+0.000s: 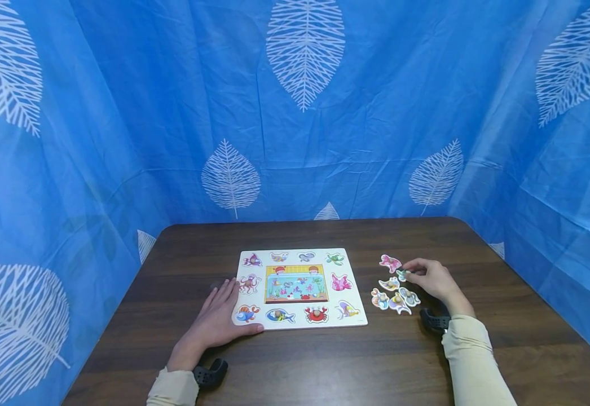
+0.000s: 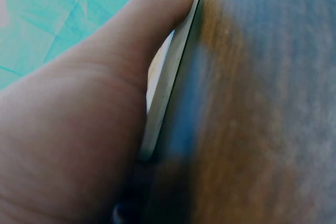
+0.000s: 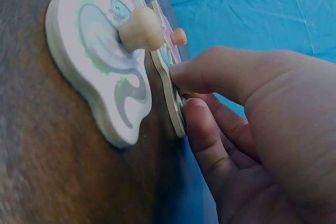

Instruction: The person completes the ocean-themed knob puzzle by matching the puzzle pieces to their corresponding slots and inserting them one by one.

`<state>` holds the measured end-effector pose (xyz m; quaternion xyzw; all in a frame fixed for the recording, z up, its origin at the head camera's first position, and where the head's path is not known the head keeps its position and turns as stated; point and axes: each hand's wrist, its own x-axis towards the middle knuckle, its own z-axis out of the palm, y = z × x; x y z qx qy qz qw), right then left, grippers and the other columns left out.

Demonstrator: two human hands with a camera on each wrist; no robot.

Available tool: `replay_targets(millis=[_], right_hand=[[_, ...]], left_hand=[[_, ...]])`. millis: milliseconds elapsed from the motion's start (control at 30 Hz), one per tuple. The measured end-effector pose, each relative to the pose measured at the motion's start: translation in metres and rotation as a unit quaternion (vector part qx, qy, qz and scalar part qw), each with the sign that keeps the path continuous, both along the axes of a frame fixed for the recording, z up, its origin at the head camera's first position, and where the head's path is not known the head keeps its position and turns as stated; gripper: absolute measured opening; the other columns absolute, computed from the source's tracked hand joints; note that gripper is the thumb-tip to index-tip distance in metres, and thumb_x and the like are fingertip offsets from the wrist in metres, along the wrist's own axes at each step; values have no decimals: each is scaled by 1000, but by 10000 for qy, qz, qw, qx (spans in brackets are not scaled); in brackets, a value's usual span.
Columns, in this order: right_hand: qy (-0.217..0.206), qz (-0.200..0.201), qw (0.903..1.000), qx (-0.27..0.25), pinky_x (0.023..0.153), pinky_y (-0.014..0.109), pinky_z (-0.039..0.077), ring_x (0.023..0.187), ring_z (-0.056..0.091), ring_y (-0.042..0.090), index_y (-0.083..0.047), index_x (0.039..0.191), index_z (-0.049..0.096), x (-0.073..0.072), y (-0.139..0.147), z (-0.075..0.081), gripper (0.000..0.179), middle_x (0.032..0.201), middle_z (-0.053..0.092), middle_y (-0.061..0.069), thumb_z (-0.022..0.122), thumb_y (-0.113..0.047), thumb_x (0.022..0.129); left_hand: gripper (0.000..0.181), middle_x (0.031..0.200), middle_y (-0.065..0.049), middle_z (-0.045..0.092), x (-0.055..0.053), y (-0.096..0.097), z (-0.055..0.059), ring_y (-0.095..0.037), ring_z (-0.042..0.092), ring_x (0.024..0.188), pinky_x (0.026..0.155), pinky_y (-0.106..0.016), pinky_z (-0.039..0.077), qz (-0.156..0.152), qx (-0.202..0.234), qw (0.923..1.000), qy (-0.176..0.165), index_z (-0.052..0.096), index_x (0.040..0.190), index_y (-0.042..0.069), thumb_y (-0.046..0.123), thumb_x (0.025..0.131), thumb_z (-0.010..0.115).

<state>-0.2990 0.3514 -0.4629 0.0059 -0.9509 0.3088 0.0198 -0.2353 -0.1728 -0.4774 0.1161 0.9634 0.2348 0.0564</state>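
Observation:
A white wooden puzzle board point(image 1: 358, 321) with sea-animal pictures lies on the table. My left hand point(image 1: 216, 322) rests at its near left corner, fingers along the left side. Its thumb point(image 2: 163, 6) lies on the near edge in the left wrist view. My right hand point(image 1: 434, 279) is over the loose pieces, pinching a small greenish puzzle piece point(image 1: 401, 275) between thumb and fingers. That piece point(image 3: 167, 87) appears nearly edge-on in the right wrist view, partly hidden by the fingers. Close by lies a grey-green piece point(image 3: 100, 51) with a wooden knob.
Around my right hand lie a pink piece point(image 1: 390, 263) and several other knobbed pieces point(image 1: 399, 303). Some board spots hold knobbed pieces, such as a red crab point(image 1: 316, 314) and a blue-yellow fish point(image 1: 280, 316). A blue leaf-print curtain point(image 1: 366, 141) hangs behind the dark wooden table point(image 1: 315, 366).

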Motion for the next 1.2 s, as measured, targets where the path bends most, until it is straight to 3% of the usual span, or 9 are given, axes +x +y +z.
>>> replay_targets(millis=[467, 767, 1200], right_hand=[[200, -34, 9998, 29, 86, 51, 54, 94, 64, 30, -5, 116, 74, -5, -7, 5, 24, 109, 73, 18, 71, -21, 98], [461, 124, 9988, 60, 76, 35, 50, 89, 65, 25, -6, 113, 76, -8, -18, 10, 24, 104, 75, 13, 75, -23, 96], [807, 268, 9964, -51, 71, 33, 53, 85, 66, 21, -7, 106, 77, -9, -39, 14, 18, 98, 76, 10, 78, -20, 93]], left_hand=[[130, 171, -22, 15, 0, 0, 4, -40, 9, 160, 128, -59, 7, 6, 13, 10000, -12, 20, 162, -4, 78, 75, 72], [130, 171, -22, 16, 0, 0, 5, -40, 10, 159, 128, -59, 7, 38, -17, 10000, 15, 20, 162, -4, 79, 75, 72], [130, 171, -22, 17, 0, 1, 0, -39, 11, 159, 128, -59, 8, 29, -22, 10000, 20, 21, 162, -3, 79, 74, 71]])
